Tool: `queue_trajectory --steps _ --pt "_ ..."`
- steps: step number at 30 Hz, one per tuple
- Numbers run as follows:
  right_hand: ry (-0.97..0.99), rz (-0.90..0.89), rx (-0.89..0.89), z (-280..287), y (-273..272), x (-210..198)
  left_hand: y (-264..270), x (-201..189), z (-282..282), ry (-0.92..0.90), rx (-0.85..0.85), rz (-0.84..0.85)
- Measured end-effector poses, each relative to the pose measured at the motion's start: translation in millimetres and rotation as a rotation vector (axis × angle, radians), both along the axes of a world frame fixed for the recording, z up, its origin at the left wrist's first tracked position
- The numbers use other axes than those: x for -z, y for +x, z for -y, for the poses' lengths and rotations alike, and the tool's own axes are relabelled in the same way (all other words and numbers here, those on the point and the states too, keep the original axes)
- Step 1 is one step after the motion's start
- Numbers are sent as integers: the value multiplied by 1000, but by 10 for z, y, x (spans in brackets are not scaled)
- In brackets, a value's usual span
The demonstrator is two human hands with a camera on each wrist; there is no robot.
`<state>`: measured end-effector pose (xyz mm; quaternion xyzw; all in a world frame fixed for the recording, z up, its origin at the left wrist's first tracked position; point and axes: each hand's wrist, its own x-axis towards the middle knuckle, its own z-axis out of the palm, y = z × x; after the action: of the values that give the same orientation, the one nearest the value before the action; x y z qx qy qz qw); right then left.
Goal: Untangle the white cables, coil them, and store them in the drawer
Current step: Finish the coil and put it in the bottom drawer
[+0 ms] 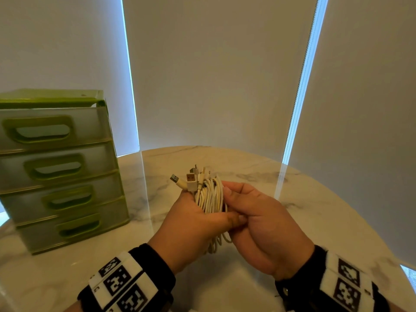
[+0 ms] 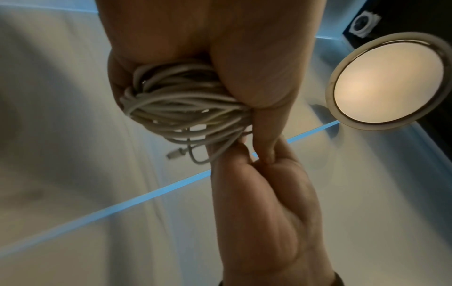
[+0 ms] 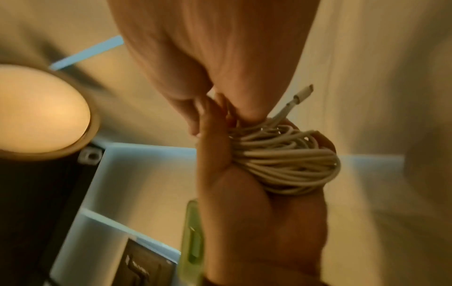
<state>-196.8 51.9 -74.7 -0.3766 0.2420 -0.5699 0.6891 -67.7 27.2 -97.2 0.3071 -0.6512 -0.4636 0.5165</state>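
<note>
A bundle of coiled white cables (image 1: pixel 210 197) is held between both hands above the marble table (image 1: pixel 292 199). My left hand (image 1: pixel 193 219) grips the coil (image 2: pixel 181 108) from the left, thumb across its lower part. My right hand (image 1: pixel 252 212) grips it from the right, fingers curled over the strands (image 3: pixel 281 160). Several USB plugs (image 1: pixel 191 180) stick up out of the top of the bundle. The green drawer unit (image 1: pixel 56 167) stands at the left, all its drawers closed.
The round marble table stretches ahead and to the right, its far edge near pale roller blinds (image 1: pixel 213 75). In the left wrist view a round ceiling lamp (image 2: pixel 389 81) shows overhead. The drawer unit's edge (image 3: pixel 193 241) appears in the right wrist view.
</note>
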Motion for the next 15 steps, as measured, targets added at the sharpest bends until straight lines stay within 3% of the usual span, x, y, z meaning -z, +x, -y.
queue_trajectory --steps 4,7,9,11,13,15 --pt "-117 -75 97 -38 70 67 -30 52 10 70 -39 -140" --pt "-271 -439 337 -66 -2 63 23 33 36 161 -126 -294" --pt "-219 -605 460 4 -90 73 59 11 42 197 -140 -376" --pt "-85 -701 421 80 -131 113 70 -14 46 200 -117 -416" --pt "16 -637 283 108 -102 135 74 -17 45 186 -134 -376" --pt "-3 -598 237 106 -73 133 76 -1 50 163 -131 -319"
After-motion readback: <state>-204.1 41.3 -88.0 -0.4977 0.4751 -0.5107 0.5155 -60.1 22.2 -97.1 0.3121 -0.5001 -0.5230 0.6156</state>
